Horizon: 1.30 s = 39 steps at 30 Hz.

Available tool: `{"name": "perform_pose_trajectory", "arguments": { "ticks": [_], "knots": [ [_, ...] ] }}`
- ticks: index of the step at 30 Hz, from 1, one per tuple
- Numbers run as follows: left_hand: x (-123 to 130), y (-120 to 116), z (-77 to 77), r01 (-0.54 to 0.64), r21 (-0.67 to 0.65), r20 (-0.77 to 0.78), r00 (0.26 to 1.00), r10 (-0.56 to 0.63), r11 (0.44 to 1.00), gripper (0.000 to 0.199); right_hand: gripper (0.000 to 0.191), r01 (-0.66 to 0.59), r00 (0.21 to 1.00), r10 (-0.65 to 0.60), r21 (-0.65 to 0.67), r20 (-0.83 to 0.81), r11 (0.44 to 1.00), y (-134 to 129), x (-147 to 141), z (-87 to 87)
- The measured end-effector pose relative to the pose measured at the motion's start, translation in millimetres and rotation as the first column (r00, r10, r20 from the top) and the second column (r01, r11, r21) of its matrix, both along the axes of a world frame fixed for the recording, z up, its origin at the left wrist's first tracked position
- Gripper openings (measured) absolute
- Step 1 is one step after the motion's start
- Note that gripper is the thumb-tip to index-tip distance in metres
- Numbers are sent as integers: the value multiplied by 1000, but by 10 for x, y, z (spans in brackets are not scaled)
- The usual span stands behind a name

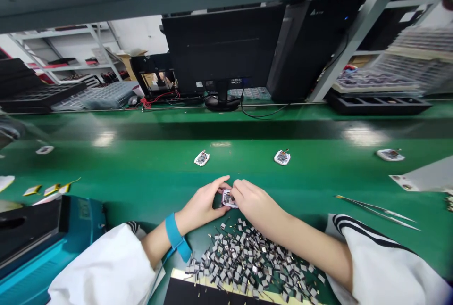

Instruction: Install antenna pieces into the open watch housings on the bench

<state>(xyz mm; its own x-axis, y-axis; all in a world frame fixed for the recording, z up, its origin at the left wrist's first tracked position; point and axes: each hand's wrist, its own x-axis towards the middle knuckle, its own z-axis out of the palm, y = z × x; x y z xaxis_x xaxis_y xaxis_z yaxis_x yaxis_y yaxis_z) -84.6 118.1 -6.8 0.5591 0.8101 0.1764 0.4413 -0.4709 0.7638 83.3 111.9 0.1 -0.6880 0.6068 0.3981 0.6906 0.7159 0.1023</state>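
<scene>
Two hands close on one module, the left hand (201,206) and right hand (252,202) pinching it (228,198) just beyond a loose heap of parts (247,260), where a slipped grip could drop it among their wires.

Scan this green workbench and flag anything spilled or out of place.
A loose heap of small black-and-silver wired components sprawls across the green bench and onto the yellow edge of a flat black tray. It looks odd because the pieces lie jumbled, unlike the separately spaced white-backed modules farther up the bench.
</scene>
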Motion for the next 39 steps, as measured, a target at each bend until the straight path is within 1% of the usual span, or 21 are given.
{"name": "perform_pose_trajectory", "arguments": {
  "ticks": [6,8,11,15,19,22,24,29,31,33,36,39],
  "knots": [
    [-12,-2,-6,-28,-81,120,992,37,996,65,9,-7,999,10,58,-49,998,34,-15,40],
    [-14,-2,3,-23,-109,145,989,39,994,65,11,-30,997,36,81,-69,996,55,3,34],
    [-11,-4,14,-13,-148,178,983,40,989,60,18,-82,991,92,102,-94,991,106,39,2],
    [-3,-13,21,-9,-181,199,979,45,983,58,22,-139,978,150,87,-145,987,179,59,-56],
    [5,-16,19,-20,-184,210,976,59,983,57,22,-167,956,169,31,-238,986,219,51,-72],
    [18,-16,9,-69,-155,208,973,101,986,55,22,-167,945,158,-5,-286,986,211,52,-44],
    [32,-24,5,-114,-130,200,970,139,985,55,22,-159,946,149,-11,-288,987,187,49,-13],
    [67,-71,20,-228,-100,197,949,244,969,43,23,-107,950,103,0,-295,994,141,11,48],
    [76,-87,31,-255,-113,225,935,275,960,42,24,-115,932,106,-7,-345,993,159,2,50],
    [82,-94,41,-260,-144,267,919,290,955,44,22,-146,899,121,-26,-421,989,193,1,41],
    [84,-89,50,-232,-212,335,895,294,949,46,15,-186,834,119,-71,-539,980,249,0,21],
    [78,-71,44,-200,-271,389,872,298,942,46,8,-195,789,83,-120,-609,973,288,-16,-14]
  ]
}}
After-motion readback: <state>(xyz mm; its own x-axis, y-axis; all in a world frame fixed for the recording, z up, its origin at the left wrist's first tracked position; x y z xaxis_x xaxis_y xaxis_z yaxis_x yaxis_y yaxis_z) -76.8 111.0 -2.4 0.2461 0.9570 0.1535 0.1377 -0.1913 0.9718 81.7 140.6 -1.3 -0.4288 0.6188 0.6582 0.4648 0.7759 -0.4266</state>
